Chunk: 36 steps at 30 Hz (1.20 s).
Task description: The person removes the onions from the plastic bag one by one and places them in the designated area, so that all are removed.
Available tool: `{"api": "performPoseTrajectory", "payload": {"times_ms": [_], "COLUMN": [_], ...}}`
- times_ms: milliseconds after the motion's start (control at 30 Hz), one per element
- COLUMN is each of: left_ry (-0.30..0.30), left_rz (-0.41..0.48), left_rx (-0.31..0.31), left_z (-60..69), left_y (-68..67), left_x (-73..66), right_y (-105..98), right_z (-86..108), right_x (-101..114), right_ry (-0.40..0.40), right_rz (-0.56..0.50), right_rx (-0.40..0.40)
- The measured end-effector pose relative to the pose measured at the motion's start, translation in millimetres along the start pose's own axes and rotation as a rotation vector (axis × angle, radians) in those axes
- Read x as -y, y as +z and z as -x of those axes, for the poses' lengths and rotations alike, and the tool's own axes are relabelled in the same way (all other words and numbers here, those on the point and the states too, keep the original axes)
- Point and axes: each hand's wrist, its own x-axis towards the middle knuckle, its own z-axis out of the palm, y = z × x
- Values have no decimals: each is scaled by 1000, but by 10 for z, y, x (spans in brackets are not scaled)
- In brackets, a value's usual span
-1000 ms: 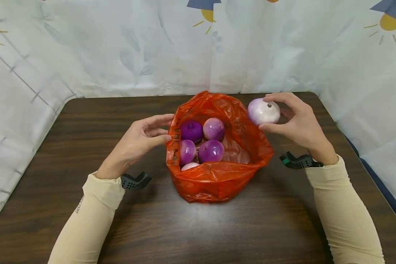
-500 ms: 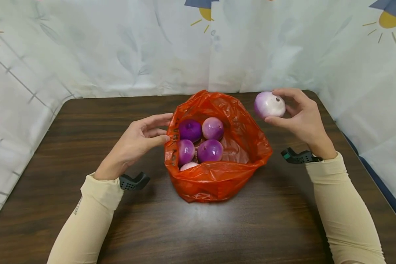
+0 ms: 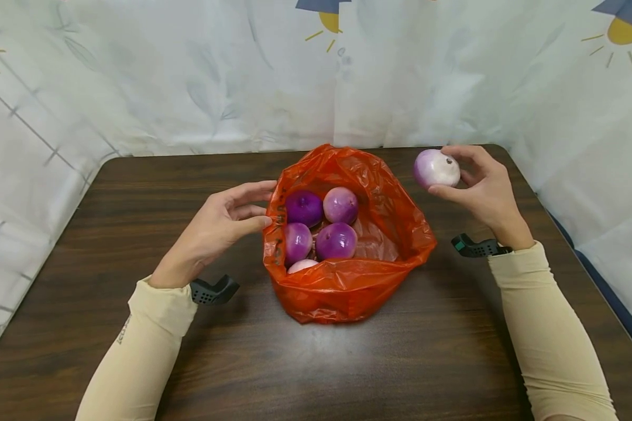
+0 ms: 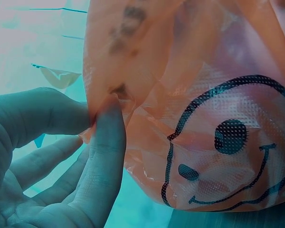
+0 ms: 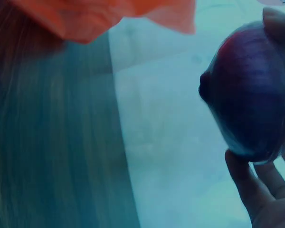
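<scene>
We see the onion [image 3: 436, 168], white with pale purple, between the thumb and fingertips of the right hand [image 3: 481, 190]; the fingers are spread only as wide as its round body and press against its sides. To the left of those fingers, apart from the onion, we find the red plastic bag [image 3: 342, 295], its mouth gaping upward. The left hand [image 3: 216, 228] pinches the bag's left edge, thumb and finger pressed together on the thin plastic. Just right of the left fingertips, inside the bag, we count four purple onions [image 3: 336, 241] and a paler onion [image 3: 302, 266] partly hidden by the near rim. Right of that pinch, in the left wrist view, we see a dark smiling face [image 4: 230, 137] printed on the bag. Below both hands' fingers lies the dark wooden table [image 3: 316, 374]. Back from the fingers we notice black wristbands [image 3: 476, 248] and cream sleeves [image 3: 545, 327]; beyond the fingertips hangs a white curtain [image 3: 189, 76]
</scene>
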Motion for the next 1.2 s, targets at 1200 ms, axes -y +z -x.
{"api": "performPoseTrajectory", "payload": {"times_ms": [1200], "left_ry": [8], "left_rz": [1], "left_rx": [4], "left_z": [-3], "left_y": [-7], "left_x": [5], "right_y": [-71], "right_z": [19], "right_x": [-554], "right_ry": [193], "right_rz": [324], "right_rx": [225]}}
